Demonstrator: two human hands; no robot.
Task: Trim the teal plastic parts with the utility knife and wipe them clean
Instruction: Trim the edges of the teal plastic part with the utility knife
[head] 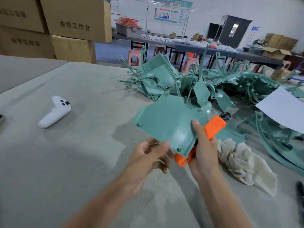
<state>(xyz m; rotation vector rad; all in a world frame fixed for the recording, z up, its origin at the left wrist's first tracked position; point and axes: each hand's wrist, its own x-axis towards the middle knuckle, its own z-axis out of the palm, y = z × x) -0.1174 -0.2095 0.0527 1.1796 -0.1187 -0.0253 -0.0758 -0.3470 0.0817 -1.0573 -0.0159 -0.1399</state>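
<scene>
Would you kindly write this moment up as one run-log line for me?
right hand: grips knife, thumb on part | left hand: at part's near edge, grip unclear | rag: on table by right hand

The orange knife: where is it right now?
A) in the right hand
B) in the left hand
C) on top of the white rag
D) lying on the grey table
A. The right hand has its fingers curled round the orange knife, with its thumb on the teal part held in front of it.
</scene>
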